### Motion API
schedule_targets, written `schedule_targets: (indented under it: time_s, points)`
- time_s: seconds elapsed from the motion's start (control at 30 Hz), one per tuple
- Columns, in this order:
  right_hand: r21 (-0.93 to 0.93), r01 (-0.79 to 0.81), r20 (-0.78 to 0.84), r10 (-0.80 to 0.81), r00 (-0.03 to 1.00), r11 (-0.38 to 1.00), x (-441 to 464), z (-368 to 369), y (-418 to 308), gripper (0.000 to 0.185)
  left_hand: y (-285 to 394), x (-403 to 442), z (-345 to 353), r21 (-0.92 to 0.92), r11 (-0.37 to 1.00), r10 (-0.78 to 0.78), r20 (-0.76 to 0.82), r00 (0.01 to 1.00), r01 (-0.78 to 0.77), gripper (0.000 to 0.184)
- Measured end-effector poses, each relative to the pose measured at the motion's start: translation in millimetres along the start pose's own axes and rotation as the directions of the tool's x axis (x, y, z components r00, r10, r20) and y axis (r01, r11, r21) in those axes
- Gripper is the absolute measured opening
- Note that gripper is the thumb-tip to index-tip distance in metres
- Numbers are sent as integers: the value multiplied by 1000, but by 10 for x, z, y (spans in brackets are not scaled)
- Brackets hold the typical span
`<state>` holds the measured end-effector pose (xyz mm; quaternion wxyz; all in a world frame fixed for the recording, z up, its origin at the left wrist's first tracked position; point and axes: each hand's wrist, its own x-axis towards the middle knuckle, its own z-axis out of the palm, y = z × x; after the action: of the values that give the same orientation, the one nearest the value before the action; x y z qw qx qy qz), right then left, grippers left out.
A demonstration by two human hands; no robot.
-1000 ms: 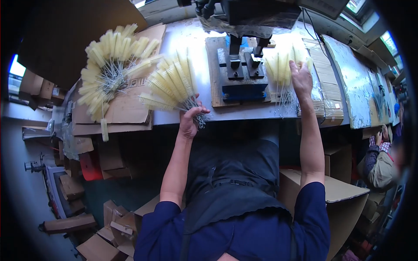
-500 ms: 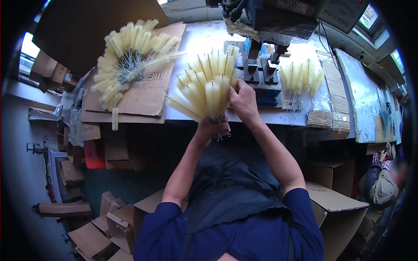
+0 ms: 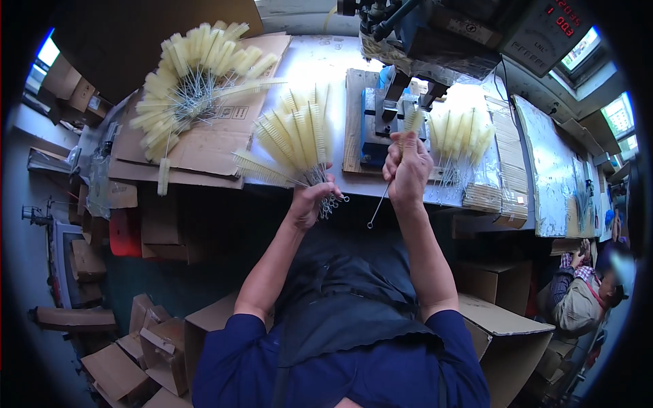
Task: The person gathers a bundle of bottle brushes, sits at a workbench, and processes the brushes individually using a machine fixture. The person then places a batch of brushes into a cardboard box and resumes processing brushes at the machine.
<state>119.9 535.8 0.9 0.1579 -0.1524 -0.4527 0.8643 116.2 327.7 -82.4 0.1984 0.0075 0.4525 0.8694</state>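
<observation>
My left hand (image 3: 311,202) is closed around the wire stems of a bunch of bottle brushes (image 3: 296,139). Their pale yellow bristles fan upward, and the looped wire ends poke out below the fist. In my right hand (image 3: 409,173) is a single bottle brush (image 3: 413,121), bristle end up, its looped wire stem slanting down to the left. That hand is in front of the machine's blue fixture (image 3: 372,139), its brush tip close to the metal clamps; whether they touch I cannot tell.
A large fanned pile of brushes (image 3: 178,88) lies on flattened cardboard (image 3: 204,160) at the left. More brushes (image 3: 462,132) lie right of the fixture. A machine head (image 3: 435,41) overhangs the table. Cardboard boxes (image 3: 507,316) stand below, and another person (image 3: 578,299) sits far right.
My right hand has drawn away from the bunch to the right, now with one brush in it. My left hand with the bunch has shifted slightly left. The machine's red display has come into view.
</observation>
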Motion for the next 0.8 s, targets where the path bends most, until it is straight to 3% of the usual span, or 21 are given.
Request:
schedule_targets:
  time_s: [0.03,0.13,0.33,0.6,0.8]
  points:
    - [22,-136,28,136,990,990,37,-37,51,37,-18,50,-38,-1,1000,9,-22,1000,-9,56]
    - [41,-282,64,279,958,958,177,-87,94,34,-44,199,-110,1,999,38,-96,995,-38,53]
    - [1,-409,89,407,909,913,458,-91,-40,32,-83,375,-192,41,995,92,-133,987,-87,51]
    - [95,-461,41,459,887,882,601,-156,-26,47,-108,403,-182,80,994,90,-118,989,-81,50]
    - [154,-507,157,486,860,848,414,110,-377,58,-116,397,-213,72,994,85,-111,990,-77,49]
